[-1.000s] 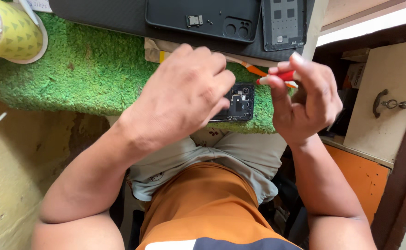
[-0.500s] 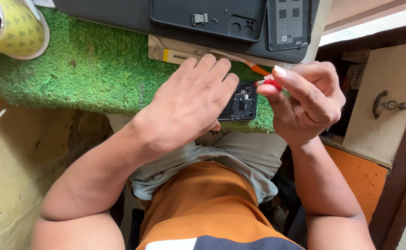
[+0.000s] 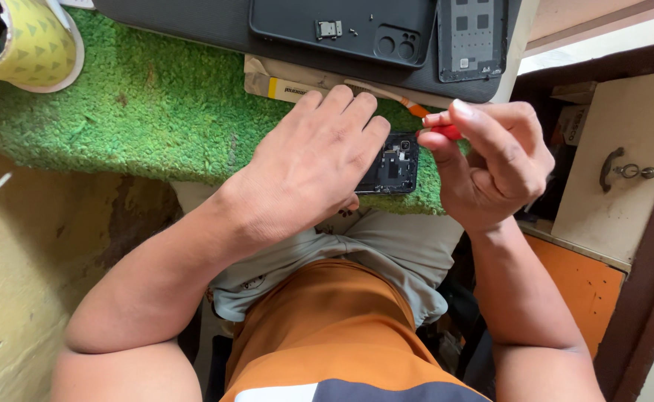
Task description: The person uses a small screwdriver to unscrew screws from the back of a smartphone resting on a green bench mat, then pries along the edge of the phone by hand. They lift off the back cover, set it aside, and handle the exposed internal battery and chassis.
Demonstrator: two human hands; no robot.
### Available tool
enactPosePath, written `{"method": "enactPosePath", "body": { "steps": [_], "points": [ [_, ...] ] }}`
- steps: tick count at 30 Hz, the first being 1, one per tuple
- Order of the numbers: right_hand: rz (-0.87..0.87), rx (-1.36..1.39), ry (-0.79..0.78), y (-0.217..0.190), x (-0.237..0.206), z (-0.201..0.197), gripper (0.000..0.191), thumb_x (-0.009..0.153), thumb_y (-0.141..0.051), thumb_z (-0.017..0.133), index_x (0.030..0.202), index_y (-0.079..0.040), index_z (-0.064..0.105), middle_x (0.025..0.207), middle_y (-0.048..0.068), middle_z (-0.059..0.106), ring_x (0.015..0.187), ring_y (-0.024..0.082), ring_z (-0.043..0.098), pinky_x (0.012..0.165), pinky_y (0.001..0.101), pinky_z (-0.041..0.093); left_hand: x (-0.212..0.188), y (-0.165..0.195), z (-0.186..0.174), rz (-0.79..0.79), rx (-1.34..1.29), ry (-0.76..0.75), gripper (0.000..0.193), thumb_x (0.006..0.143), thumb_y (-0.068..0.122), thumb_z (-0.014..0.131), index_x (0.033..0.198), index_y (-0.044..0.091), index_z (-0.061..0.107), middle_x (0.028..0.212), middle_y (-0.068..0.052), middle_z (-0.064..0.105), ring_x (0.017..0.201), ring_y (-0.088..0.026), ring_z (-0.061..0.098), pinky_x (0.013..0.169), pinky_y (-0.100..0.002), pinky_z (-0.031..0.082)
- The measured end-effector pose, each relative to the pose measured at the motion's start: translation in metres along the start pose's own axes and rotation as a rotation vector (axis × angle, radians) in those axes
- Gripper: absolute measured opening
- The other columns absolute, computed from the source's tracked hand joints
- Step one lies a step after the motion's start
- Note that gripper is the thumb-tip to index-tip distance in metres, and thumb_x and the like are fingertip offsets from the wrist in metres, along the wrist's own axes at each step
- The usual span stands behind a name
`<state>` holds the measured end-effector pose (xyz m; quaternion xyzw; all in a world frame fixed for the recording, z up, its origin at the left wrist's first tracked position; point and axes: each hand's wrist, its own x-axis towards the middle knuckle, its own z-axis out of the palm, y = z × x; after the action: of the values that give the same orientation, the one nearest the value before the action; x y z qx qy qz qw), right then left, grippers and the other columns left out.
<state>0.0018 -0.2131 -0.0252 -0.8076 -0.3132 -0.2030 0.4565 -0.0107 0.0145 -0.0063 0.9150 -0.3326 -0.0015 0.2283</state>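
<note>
Since the earlier frame the left hand [image 3: 316,167] has been slid a little lower over the phone [image 3: 392,165], and the right hand [image 3: 491,160] has been drawn in so that the red tool [image 3: 446,132] is now carried just beside the phone's upper right corner. An opened phone is seen lying flat on the green mat [image 3: 141,112], near the mat's front edge and just above the person's lap, with its inner parts facing up. It is covered for the most part by the left hand, whose fingers [image 3: 357,119] are spread flat across it, seemingly so that it is pinned against the soft mat and kept from sliding. Whether anything is gripped beneath that palm cannot be told. The red tool handle is pinched between thumb and forefinger of the right hand, a light grip that suits fine work on small parts; its tip is hidden. Behind the phone, a back cover [image 3: 349,30] with small loose parts laid on it and a dark frame [image 3: 472,37] are rested on a dark tray [image 3: 223,26], apparently set aside within reach. An orange-handled tool [image 3: 405,100] lies just behind the phone. A yellow cup [image 3: 33,48] stands far left of the phone.
</note>
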Motion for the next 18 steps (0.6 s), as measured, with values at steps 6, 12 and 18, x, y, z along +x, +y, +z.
{"method": "enactPosePath", "body": {
  "steps": [6, 12, 18],
  "points": [
    [0.188, 0.313, 0.182, 0.025, -0.020, -0.006, 0.033, 0.115, -0.003, 0.073, 0.143, -0.003, 0.055, 0.108, 0.016, 0.069, 0.091, 0.021, 0.073, 0.088, 0.0385, 0.069, -0.002, -0.003, 0.004, 0.009, -0.025, 0.077, 0.068, 0.058, 0.033, 0.090, 0.109, 0.000, 0.061, 0.108, -0.013, 0.056, 0.106, -0.031, 0.054, 0.088, -0.043, 0.045],
    [0.381, 0.687, 0.314, 0.034, -0.022, -0.010, 0.041, 0.114, -0.003, 0.071, 0.149, 0.001, 0.049, 0.106, 0.015, 0.065, 0.093, 0.023, 0.074, 0.090, 0.0411, 0.066, 0.003, -0.004, 0.006, -0.002, -0.304, 0.319, 0.038, 0.084, 0.020, 0.087, 0.109, 0.003, 0.065, 0.102, -0.010, 0.061, 0.097, -0.030, 0.058, 0.087, -0.043, 0.045],
    [0.508, 0.858, 0.377, 0.028, -0.017, -0.012, 0.045, 0.113, 0.001, 0.066, 0.151, 0.003, 0.043, 0.106, 0.015, 0.062, 0.094, 0.024, 0.072, 0.090, 0.0418, 0.064, 0.006, 0.000, 0.009, 0.071, -0.421, 0.413, 0.017, 0.092, 0.014, 0.082, 0.097, 0.007, 0.068, 0.092, -0.006, 0.064, 0.090, -0.027, 0.062, 0.086, -0.042, 0.047]
  ]
}}
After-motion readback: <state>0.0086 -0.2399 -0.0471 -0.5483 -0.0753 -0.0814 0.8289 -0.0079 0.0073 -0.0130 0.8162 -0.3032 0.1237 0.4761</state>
